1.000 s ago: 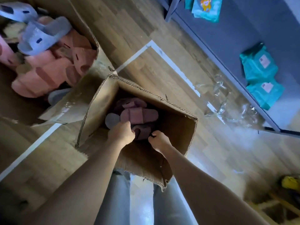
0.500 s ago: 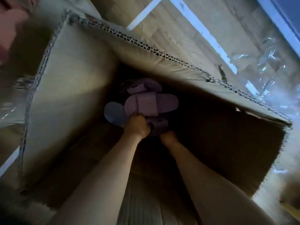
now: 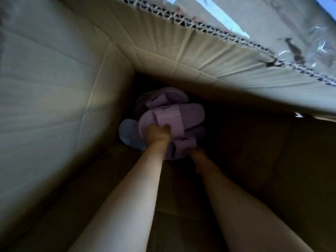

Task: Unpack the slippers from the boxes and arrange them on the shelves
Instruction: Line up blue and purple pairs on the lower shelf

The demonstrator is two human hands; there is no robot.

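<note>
Arm outstretched into the box [image 3: 54, 88], the left hand [image 3: 157, 132] curls its fingers round a purple slipper [image 3: 189, 113]. How the fingers of the right hand [image 3: 193, 154] lie cannot be told.

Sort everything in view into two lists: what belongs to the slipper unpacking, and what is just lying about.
Job in hand: cardboard box; purple slippers; blue-grey slipper; left hand, gripping a purple slipper's strap; right hand, at the lowest one.

Lying about: clear plastic wrap; white floor tape.
</note>
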